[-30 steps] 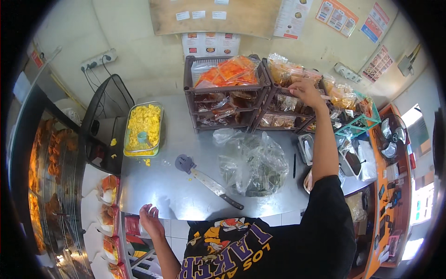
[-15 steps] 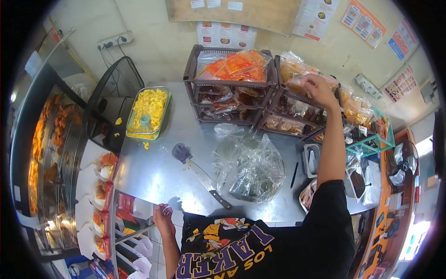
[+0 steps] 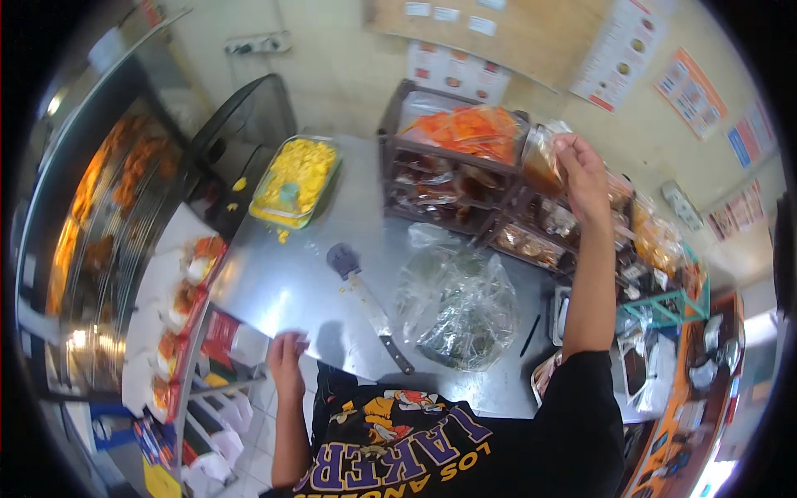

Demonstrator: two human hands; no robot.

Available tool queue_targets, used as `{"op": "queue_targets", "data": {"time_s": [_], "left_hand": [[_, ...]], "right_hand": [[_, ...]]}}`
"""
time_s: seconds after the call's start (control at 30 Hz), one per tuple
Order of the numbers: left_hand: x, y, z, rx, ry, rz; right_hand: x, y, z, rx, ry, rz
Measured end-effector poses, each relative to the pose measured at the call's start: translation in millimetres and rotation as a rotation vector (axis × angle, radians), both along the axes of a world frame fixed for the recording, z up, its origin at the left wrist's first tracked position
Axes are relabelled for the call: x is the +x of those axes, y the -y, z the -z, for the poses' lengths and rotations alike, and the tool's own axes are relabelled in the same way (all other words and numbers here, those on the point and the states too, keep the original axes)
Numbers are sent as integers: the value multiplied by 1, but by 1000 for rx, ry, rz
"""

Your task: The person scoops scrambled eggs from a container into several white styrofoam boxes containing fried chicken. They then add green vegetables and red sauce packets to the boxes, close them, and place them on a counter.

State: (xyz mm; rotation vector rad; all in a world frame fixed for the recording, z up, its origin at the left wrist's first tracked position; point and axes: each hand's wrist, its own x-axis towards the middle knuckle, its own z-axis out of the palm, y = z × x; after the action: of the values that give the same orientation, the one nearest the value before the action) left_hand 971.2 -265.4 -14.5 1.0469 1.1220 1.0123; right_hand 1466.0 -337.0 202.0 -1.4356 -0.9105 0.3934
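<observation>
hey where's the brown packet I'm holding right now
In the head view, the brown packet is upper right of centre, hanging from your right hand, just right of the crate with the orange packets.

On the counter (image 3: 357,187), a dark-handled knife (image 3: 380,324) beside a clear plastic bag (image 3: 461,311), a black pen (image 3: 530,334) to the bag's right; farther back, a glass container (image 3: 290,222) heaped with yellow food (image 3: 303,170). At left, 4 boxed meals (image 3: 170,350) in a row beside a lit display case (image 3: 40,241).
</observation>
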Motion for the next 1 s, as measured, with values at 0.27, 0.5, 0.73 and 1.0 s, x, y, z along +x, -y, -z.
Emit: {"op": "queue_targets", "data": {"time_s": [0.27,0.5,0.73,1.0], "left_hand": [[78,-4,-147,593,147,699],[1,12,-119,267,155,363],[-98,-1,-56,195,-50,264],[-254,-33,-18,59,-50,-49]], "right_hand": [[-208,-25,-5,-277,352,-784],[-317,-25,62,-17,-57,-576],[-430,-40,173,-288,-409,-598],[-584,-114,217,-377,-230,-817]]}}
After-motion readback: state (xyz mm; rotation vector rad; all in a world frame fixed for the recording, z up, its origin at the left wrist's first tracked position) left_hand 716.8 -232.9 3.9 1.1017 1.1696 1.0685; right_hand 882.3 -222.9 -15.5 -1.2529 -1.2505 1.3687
